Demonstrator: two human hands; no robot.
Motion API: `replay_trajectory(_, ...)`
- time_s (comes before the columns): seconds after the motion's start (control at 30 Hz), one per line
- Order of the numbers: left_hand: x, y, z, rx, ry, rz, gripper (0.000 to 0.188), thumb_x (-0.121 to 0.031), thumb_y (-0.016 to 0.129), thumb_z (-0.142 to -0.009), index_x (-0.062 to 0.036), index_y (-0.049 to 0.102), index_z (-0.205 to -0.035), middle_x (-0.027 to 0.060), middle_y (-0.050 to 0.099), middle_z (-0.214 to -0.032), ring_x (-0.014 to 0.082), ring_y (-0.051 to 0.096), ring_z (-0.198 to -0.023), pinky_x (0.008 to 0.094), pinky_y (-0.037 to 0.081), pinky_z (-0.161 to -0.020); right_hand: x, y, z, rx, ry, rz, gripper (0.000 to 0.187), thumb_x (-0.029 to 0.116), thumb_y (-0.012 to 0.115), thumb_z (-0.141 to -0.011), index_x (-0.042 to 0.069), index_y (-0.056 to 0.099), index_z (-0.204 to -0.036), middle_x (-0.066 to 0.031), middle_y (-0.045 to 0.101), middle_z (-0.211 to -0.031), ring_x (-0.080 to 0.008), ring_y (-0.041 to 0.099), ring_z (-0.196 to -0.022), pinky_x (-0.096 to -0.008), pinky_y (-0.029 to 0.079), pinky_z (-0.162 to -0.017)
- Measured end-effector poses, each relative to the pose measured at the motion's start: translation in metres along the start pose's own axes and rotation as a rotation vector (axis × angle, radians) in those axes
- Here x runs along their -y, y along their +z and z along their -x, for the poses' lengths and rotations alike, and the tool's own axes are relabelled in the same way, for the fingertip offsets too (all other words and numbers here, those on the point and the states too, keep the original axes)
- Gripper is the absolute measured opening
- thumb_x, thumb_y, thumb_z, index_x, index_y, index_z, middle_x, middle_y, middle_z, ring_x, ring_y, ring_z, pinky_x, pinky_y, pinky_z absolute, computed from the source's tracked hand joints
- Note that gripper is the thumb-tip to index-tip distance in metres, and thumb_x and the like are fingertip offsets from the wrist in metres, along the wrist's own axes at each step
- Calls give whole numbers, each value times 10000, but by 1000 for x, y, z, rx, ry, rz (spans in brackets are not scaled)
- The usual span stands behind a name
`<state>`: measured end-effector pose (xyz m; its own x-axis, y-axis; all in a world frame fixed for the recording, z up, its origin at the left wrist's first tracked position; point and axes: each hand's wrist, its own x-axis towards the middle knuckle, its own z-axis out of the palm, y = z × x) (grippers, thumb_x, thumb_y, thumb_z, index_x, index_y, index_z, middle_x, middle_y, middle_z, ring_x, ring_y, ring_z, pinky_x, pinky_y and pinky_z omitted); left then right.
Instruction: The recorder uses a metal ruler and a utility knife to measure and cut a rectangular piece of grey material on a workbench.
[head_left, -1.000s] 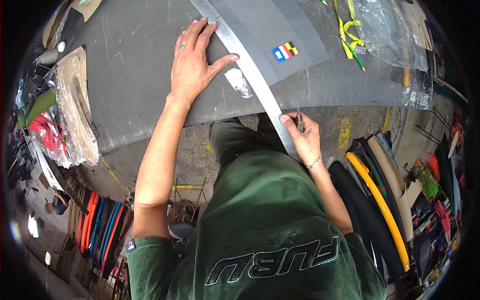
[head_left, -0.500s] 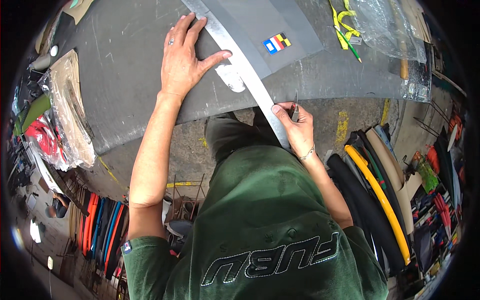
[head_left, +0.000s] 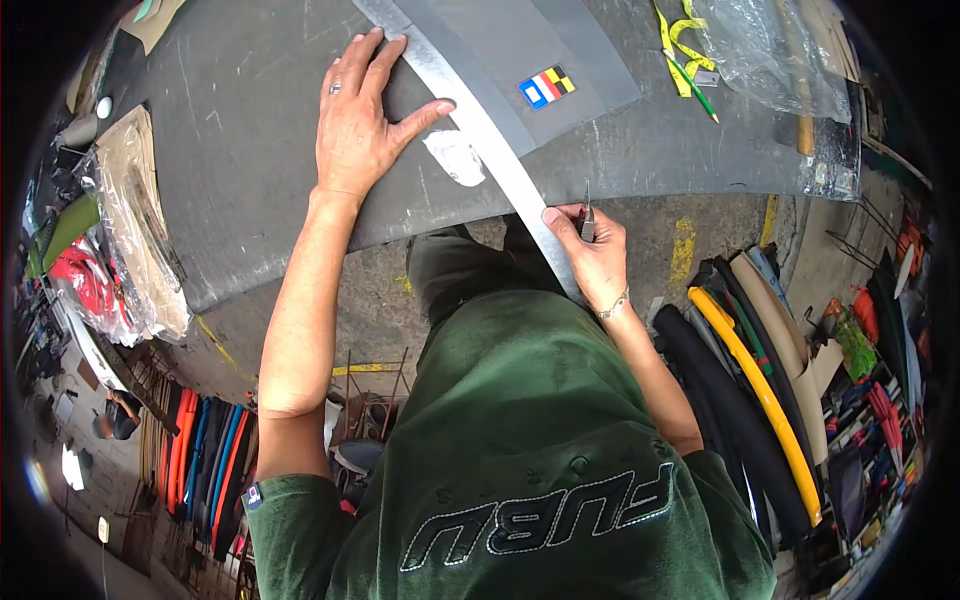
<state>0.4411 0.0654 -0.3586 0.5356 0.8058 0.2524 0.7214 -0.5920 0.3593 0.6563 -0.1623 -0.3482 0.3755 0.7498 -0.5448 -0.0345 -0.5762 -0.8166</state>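
Head view: a long metal strip (head_left: 490, 150) crosses the surface (head_left: 250, 150) diagonally; its upper end is cut off by the picture's top edge, its lower end reaches past the surface's near edge toward the shirt (head_left: 530, 400), where the tip is hard to make out. Left hand (head_left: 358, 130): open, palm down, fingers and thumb spread, fingertips and thumb tip at the strip's left edge; it grasps nothing. Right hand (head_left: 596, 255): closed, thumb at the strip's right edge, a slim bladed tool (head_left: 588, 228) held with its blade pointing up and away from the person. The tool's lower part is hidden in the hand, as are most of the fingers; cannot tell whether they reach under the strip.

Grey sheet (head_left: 590, 60) lies along the strip's right side, cut off at the top; a colourful patch (head_left: 547, 88) sits on it. White mark or scrap (head_left: 457, 158) left of the strip: nature unclear. Yellow tape measure (head_left: 662, 35), upper right, also cut off.
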Motion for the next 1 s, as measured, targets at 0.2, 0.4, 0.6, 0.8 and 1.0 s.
replay_trajectory(0.2, -1, -1, 0, 34, -20, -8, 857, -623, 807, -770, -156, 572, -1450, 115, 493, -1548, 340, 419, -1455, 492, 364, -1196, 1, 0, -3, -15, 8, 20, 230, 225, 806, -916, -2, 781, -939, 17, 699, -795, -66, 561, -765, -252, 448, -724)
replay_trajectory(0.4, -2, -3, -1, 35, -23, -3, 866, -608, 821, -760, -136, 572, -1441, 114, 503, -1540, 337, 421, -1455, 487, 364, -1195, 0, -1, -4, -22, 22, 57, 232, 227, 812, -911, -4, 782, -923, 9, 710, -780, -65, 570, -742, -256, 452, -703)
replay_trajectory(0.6, -3, -3, -1, 29, -29, 3, 870, -600, 835, -746, -133, 578, -1433, 113, 509, -1533, 340, 433, -1446, 489, 364, -1195, -4, -1, -4, -53, -39, 59, 224, 234, 816, -901, 12, 790, -917, 9, 681, -703, -55, 528, -662, -262, 430, -606)
replay_trajectory(0.8, -3, -2, 0, 34, -38, -10, 873, -613, 829, -747, -145, 575, -1439, 111, 505, -1536, 336, 434, -1446, 488, 362, -1198, -4, -1, -5, -43, -50, 42, 222, 230, 816, -900, 11, 788, -914, -6, 704, -727, -60, 562, -695, -266, 457, -647)
replay_trajectory(1.0, -1, -1, -1, 0, -16, 0, 880, -668, 803, -734, -114, 618, -1392, 103, 540, -1499, 332, 456, -1424, 487, 375, -1179, -1, 0, -4, -35, -26, 17, 256, 245, 817, -911, -7, 774, -896, 19, 706, -762, -55, 565, -715, -256, 450, -679)
